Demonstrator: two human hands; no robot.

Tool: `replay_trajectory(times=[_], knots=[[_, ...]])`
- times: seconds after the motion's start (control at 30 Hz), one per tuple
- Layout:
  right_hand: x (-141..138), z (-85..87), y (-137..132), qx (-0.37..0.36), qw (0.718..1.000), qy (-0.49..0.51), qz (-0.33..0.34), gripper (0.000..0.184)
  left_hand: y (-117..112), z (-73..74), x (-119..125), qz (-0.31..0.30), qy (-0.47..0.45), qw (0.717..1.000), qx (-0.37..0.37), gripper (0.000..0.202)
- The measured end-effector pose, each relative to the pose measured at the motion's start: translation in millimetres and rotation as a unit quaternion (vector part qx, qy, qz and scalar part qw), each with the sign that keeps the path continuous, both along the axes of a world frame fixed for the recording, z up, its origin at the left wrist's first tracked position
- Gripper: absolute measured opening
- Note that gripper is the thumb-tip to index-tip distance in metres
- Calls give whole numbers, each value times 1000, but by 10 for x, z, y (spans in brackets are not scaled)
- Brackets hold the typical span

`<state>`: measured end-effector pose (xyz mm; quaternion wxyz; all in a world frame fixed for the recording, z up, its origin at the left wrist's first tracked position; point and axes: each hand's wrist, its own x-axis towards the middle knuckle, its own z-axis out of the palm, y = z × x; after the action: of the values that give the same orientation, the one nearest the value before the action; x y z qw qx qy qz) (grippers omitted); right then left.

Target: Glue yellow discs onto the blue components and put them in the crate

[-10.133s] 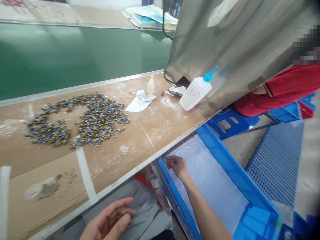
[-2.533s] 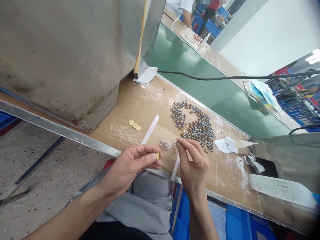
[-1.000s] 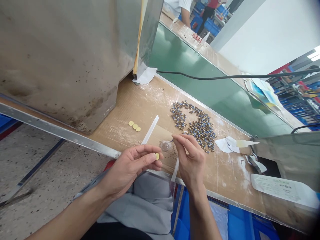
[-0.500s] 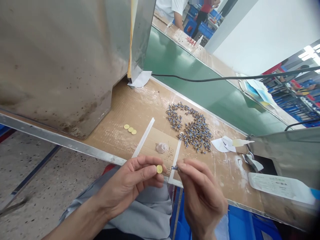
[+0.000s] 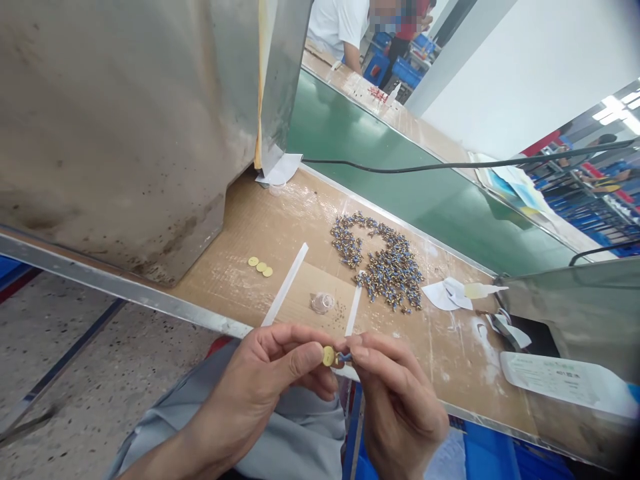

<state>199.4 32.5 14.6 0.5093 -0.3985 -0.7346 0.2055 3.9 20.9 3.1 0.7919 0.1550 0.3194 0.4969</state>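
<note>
My left hand [image 5: 265,383] pinches a small yellow disc [image 5: 328,355] between thumb and forefinger, held over the front edge of the workbench. My right hand [image 5: 400,407] pinches a tiny blue and brass part [image 5: 345,358] and holds it right against the disc. A pile of the same blue and brass parts [image 5: 383,263] lies on the cardboard-covered bench beyond my hands. Three more yellow discs [image 5: 261,267] lie in a row to the left. A small clear cap [image 5: 323,303] with tiny specks beside it sits just past my fingers.
A large grey metal housing [image 5: 125,120] stands on the left of the bench. A green conveyor belt [image 5: 400,180] runs behind, with a black cable above it. White paper scraps [image 5: 443,295] and a glue bottle [image 5: 565,387] lie right. A person in white stands far back.
My right hand came back from the clear cap on the bench toward my left hand, and the small part now meets the disc. Both hands have sunk lower in view.
</note>
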Motion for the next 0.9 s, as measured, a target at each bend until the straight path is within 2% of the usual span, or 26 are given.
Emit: replay_trajectory(times=[0.4, 0.9], knots=[[4, 50, 26, 38, 999, -13, 29, 37, 4, 104, 42, 26, 41, 999, 8, 31], [6, 98, 25, 52, 998, -37, 24, 31, -18, 113, 42, 19, 58, 998, 19, 28]])
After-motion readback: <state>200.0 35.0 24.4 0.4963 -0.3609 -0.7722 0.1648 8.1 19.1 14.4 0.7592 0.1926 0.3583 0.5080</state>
